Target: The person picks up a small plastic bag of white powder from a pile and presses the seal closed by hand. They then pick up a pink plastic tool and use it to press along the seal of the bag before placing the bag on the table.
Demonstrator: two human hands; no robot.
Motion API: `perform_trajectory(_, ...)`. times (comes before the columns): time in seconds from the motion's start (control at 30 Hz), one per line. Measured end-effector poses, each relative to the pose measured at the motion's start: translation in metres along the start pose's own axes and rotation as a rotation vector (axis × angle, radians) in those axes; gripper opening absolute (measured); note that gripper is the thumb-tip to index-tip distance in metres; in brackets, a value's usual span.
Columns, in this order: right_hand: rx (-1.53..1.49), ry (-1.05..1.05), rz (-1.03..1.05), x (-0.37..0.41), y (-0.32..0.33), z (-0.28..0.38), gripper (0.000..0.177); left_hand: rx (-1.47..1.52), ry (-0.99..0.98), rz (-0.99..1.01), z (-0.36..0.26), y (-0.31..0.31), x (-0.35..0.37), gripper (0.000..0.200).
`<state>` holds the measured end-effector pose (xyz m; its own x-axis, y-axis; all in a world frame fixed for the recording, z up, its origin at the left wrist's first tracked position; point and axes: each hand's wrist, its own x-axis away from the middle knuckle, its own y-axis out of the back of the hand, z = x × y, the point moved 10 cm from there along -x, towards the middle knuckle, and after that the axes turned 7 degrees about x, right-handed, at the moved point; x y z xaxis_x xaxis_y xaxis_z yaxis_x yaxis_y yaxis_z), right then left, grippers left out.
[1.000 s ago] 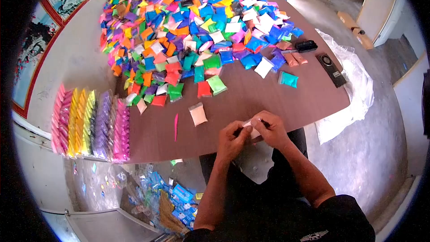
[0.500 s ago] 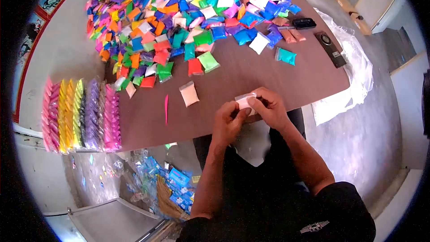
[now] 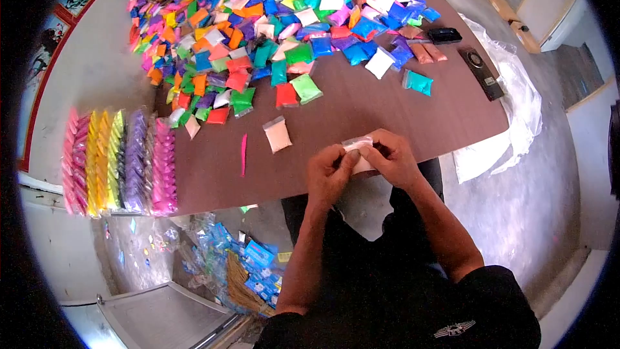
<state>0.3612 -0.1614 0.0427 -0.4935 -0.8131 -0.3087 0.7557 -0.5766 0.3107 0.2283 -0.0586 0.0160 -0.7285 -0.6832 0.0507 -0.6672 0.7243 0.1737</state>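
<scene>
Over the table's near edge, a small clear packet with pale pink filling [image 3: 363, 165] is held between my two hands. My left hand [image 3: 329, 171] pinches its left side, thumb and fingers closed. My right hand [image 3: 392, 160] grips the right side, with the thumb across the front near the top edge. Fingers cover parts of the packet. Left of my hands, a peach-coloured packet [image 3: 278, 135] lies flat on the table. Further left is a thin bright pink strip [image 3: 243, 155].
A large heap of colourful packets [image 3: 258, 32] covers the table's far side. Rows of bagged twisted pieces [image 3: 119, 161] stand at the left edge. A black device with a dial [image 3: 481, 74] and a black case [image 3: 444, 35] lie at right. A broom [image 3: 240, 284] is on the floor.
My right thumb has shifted slightly on the packet, and more of its lower part shows between my thumbs. The whole view has shifted a little; the things on the table stay in place.
</scene>
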Motion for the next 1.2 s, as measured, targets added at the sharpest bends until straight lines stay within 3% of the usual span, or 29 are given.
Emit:
perform_trajectory(0.1, -0.023, -0.037, 0.018, 0.004, -0.002, -0.010, 0.018, -0.053, -0.048, -0.012, -0.011, -0.005, 0.002, 0.023)
perform_trajectory(0.2, -0.176, -0.155, -0.066, 0.010, 0.001, -0.026, 0.018, 0.118, -0.101, -0.030, -0.008, -0.009, 0.001, 0.026)
perform_trajectory(0.27, -0.371, -0.289, -0.058, 0.014, -0.003, -0.042, 0.019, -0.141, -0.190, 0.007, -0.022, -0.014, 0.003, 0.029)
perform_trajectory(0.37, -0.237, -0.222, -0.044, 0.010, -0.001, -0.035, 0.021, -0.081, -0.107, -0.010, -0.017, -0.010, 0.002, 0.029)
perform_trajectory(0.5, -0.298, -0.178, 0.022, 0.006, -0.005, -0.022, 0.022, -0.060, -0.079, 0.016, -0.005, -0.008, -0.001, 0.028)
perform_trajectory(0.7, -0.296, -0.267, -0.048, 0.009, -0.005, -0.046, 0.023, 0.104, -0.009, 0.034, -0.005, -0.012, 0.001, 0.028)
perform_trajectory(0.77, -0.157, -0.157, -0.182, 0.006, 0.010, -0.049, 0.023, 0.128, -0.023, 0.083, -0.008, -0.019, 0.001, 0.039)
perform_trajectory(0.8, -0.285, -0.329, -0.138, 0.009, 0.008, -0.050, 0.023, 0.142, -0.001, 0.100, -0.006, -0.023, 0.005, 0.039)
perform_trajectory(0.83, -0.359, -0.362, -0.132, 0.009, 0.009, -0.048, 0.023, 0.176, -0.001, 0.093, -0.008, -0.022, 0.004, 0.047)
perform_trajectory(0.97, -0.368, -0.331, -0.206, 0.003, 0.011, -0.044, 0.026, 0.211, -0.007, 0.107, 0.002, -0.024, -0.001, 0.062)
perform_trajectory(1.2, -0.391, -0.280, -0.205, -0.001, 0.008, -0.042, 0.025, 0.089, -0.024, 0.047, -0.004, -0.017, 0.002, 0.045)
